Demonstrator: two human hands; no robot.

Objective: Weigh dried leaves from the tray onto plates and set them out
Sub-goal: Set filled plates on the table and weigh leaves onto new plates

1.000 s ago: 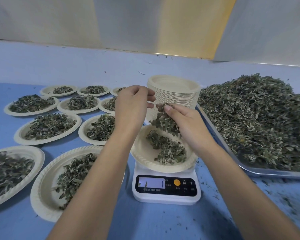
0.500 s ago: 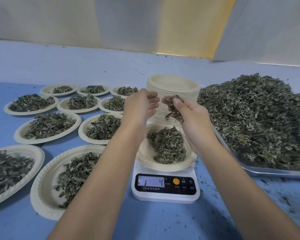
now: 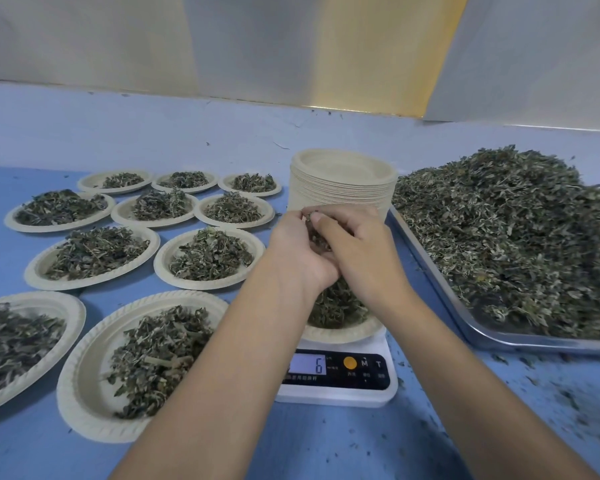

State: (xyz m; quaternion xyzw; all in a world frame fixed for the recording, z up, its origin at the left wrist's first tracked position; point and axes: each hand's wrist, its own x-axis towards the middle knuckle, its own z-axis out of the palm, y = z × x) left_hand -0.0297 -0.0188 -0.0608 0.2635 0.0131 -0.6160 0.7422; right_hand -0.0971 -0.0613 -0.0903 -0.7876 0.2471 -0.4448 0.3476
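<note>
A clump of leaves point(image 3: 313, 233) is held between the left hand point(image 3: 291, 251) and right hand point(image 3: 359, 249), whose fingers point(image 3: 347, 220) are curled round it. It is kept directly above the plate point(image 3: 343, 336) so that what falls lands on the portion heaped there. The plate is seated on the scale point(image 3: 340, 377), whose display is left uncovered; 6 is shown, so topping up is judged under way. The stack point(image 3: 343, 181) and tray point(image 3: 464, 317) are kept close, beyond and to the right, while filled plates point(image 3: 35, 271) are set out left on the desk point(image 3: 326, 445).
</note>
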